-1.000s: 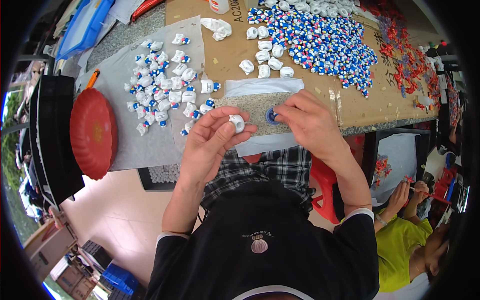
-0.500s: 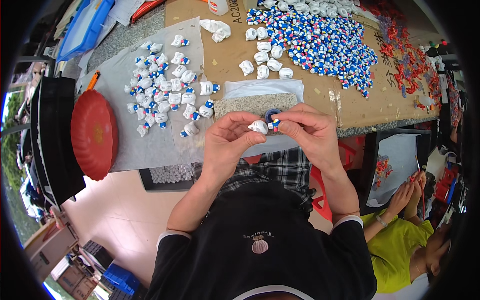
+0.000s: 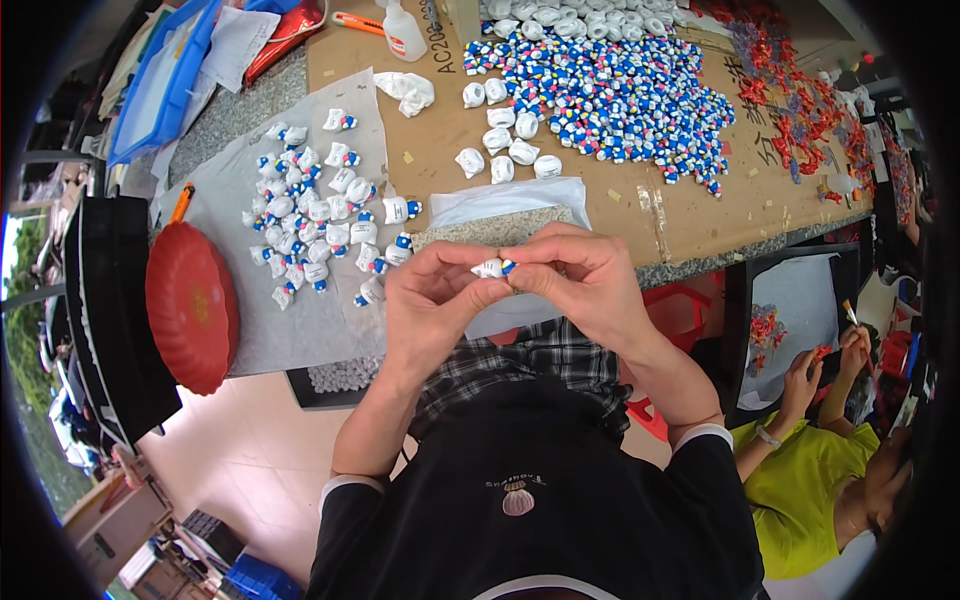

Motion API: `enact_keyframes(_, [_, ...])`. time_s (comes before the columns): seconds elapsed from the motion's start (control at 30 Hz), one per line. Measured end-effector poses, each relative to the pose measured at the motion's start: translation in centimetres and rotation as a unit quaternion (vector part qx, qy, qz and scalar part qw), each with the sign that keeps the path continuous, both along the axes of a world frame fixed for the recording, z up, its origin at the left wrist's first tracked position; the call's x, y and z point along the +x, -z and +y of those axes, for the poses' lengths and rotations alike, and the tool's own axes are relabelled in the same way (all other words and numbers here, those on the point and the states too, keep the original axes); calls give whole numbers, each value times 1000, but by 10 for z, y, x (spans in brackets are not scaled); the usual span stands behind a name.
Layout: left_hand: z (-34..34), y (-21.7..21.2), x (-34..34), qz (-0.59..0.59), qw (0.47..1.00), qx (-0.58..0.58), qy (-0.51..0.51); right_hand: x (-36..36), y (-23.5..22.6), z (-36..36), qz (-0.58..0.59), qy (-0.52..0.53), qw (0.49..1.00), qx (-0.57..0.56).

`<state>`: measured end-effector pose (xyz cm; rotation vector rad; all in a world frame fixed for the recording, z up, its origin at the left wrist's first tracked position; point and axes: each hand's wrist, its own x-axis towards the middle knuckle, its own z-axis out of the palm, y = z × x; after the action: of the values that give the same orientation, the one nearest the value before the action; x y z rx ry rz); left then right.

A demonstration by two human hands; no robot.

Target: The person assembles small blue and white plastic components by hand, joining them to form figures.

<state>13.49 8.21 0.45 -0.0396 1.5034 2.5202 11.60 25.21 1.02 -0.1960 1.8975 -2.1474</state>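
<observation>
A small white figurine head [image 3: 487,269] is pinched between the thumb and fingers of my left hand [image 3: 432,305]. My right hand [image 3: 588,295] grips a small blue figurine body [image 3: 508,267], mostly covered by the fingertips. Head and body meet end to end. Both hands are over a speckled stone slab [image 3: 440,233] with white paper [image 3: 555,197] at its far side. To the left, several joined white-and-blue figurines [image 3: 318,210] lie on a paper sheet [image 3: 215,165]. Beyond the slab, loose white heads [image 3: 523,152] lie near a big heap of blue bodies [image 3: 630,110].
A red scalloped dish [image 3: 190,310] stands at the left edge beside an orange-handled tool [image 3: 183,203]. Farther back are a crumpled tissue [image 3: 408,93], a plastic bottle [image 3: 403,32] and a blue tray [image 3: 150,100]. At right, a co-worker in yellow-green [image 3: 810,490] handles red pieces.
The head and the body, apart before, now touch as my hands came together. The round dark blue pot near my right fingers is now hidden. The whole view shifted slightly.
</observation>
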Motion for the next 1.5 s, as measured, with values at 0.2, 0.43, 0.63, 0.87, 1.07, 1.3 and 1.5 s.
enact_keyframes(0.2, [-34, -2, -55, 100, 868, -475, -105, -49, 3, 26, 120, 67, 968, 211])
enact_keyframes(0.43, [-59, 11, -98, 190, 690, -689, -114, -78, 23, 40, 405, 139, 742, 517])
enact_keyframes(0.63, [-27, 8, -99, 396, 671, -627, -15, -60, 17, 44, 392, 101, 786, 467])
enact_keyframes(0.87, [-10, 2, -89, 282, 763, -582, -3, -52, 20, 58, 350, 109, 817, 444])
enact_keyframes(1.07, [-11, -12, -20, 32, 995, -81, 51, -46, 29, 68, 344, 47, 816, 462])
enact_keyframes(1.3, [-10, -5, 22, -115, 989, 46, 78, -29, 18, 68, 156, 86, 941, 288])
enact_keyframes(1.5, [-3, 5, 25, -132, 988, -8, 78, -6, -6, 45, -102, 23, 994, -29])
